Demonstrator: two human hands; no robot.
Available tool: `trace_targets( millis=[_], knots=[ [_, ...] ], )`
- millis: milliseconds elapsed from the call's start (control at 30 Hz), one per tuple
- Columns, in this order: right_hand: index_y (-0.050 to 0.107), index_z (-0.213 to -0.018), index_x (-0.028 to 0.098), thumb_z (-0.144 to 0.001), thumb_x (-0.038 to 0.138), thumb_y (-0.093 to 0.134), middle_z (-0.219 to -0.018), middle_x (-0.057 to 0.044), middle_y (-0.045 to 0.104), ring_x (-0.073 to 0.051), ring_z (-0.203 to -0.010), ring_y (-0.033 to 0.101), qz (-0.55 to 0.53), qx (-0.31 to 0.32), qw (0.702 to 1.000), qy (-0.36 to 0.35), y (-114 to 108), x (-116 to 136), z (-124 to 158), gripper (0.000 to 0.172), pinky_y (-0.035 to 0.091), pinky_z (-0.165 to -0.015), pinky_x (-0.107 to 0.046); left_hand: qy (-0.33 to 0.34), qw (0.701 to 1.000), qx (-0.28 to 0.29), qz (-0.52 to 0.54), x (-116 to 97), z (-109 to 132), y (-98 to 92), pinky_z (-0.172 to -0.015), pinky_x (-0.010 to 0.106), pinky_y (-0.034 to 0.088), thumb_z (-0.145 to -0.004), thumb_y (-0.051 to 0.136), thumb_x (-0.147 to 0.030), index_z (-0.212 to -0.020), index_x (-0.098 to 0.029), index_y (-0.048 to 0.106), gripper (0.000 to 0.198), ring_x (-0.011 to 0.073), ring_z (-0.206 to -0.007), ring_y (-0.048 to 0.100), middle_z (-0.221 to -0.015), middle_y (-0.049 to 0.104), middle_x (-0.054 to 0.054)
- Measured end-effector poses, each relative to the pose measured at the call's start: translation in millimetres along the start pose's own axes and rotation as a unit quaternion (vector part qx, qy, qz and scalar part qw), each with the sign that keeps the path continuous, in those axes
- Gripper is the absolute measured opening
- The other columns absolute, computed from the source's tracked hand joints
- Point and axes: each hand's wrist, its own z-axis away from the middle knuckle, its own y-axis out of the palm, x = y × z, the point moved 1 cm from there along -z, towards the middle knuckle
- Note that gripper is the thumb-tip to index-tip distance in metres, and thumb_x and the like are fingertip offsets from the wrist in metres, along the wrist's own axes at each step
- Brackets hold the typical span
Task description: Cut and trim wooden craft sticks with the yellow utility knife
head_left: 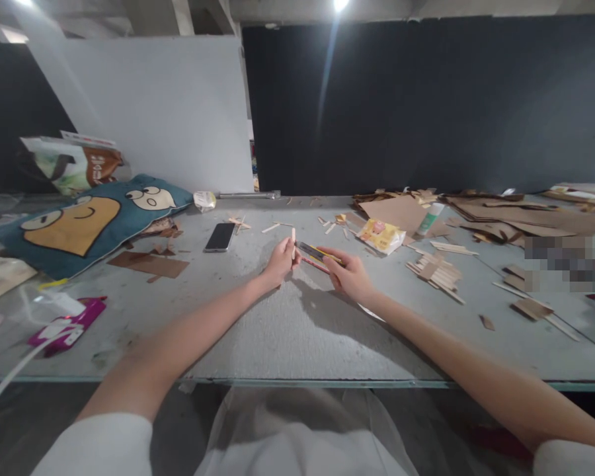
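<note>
Near the middle of the grey table (258,330), my left hand (280,262) is closed around a short pale wooden stick (293,237), whose top end sticks up above the fingers. My right hand (351,272) grips a yellow and dark utility knife (313,250) that points left. The knife's front end meets or nearly meets the stick beside my left fingers; exact contact is too small to tell. A reddish strip shows just under the knife. Behind my left hand lie a few loose thin sticks (276,227).
A phone (220,237), blue cushion (143,198) and magenta power strip (74,327) lie left. On the right are a yellow packet (381,237), a glue tube (431,218), a bundle of sticks (435,272) and cardboard sheets (520,215). Dark panels stand behind.
</note>
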Motion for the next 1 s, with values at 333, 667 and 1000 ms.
trace_targets(
  millis=[333,667,1000],
  knots=[
    [0.079,-0.123,0.016,-0.096,0.041,0.055,-0.106,-0.011,0.082,-0.025,-0.087,0.073,0.181,-0.052,0.972,-0.14,-6.7,13.4,5.4,0.044,0.054,-0.073,-0.032,0.073,0.997,0.035,-0.022,-0.4,6.0,3.0,-0.044,0.022,0.033,-0.108,0.041,-0.062,-0.093,-0.023,0.05,0.043,0.0086,-0.041,0.044,-0.063,0.06,-0.005],
    [0.063,-0.142,0.004,-0.091,0.06,0.058,-0.044,0.01,0.041,-0.012,-0.034,0.032,-0.026,-0.005,0.999,0.032,4.7,8.0,6.3,0.076,0.027,-0.037,-0.025,0.031,0.999,0.016,-0.012,3.0,2.2,1.3,-0.046,0.024,0.033,-0.112,0.038,-0.047,-0.084,-0.022,0.05,0.039,0.0099,-0.041,0.044,-0.059,0.059,-0.003],
    [0.071,-0.135,0.007,-0.096,0.052,0.054,-0.048,0.005,0.049,-0.012,-0.042,0.041,0.091,-0.025,0.995,-0.036,-0.1,16.0,10.6,0.062,0.031,-0.044,-0.024,0.124,0.977,-0.022,-0.17,4.3,5.7,-2.2,-0.059,0.025,0.042,-0.109,0.041,-0.058,-0.098,-0.022,0.059,0.041,0.0138,-0.056,0.057,-0.063,0.063,-0.003]
  ],
)
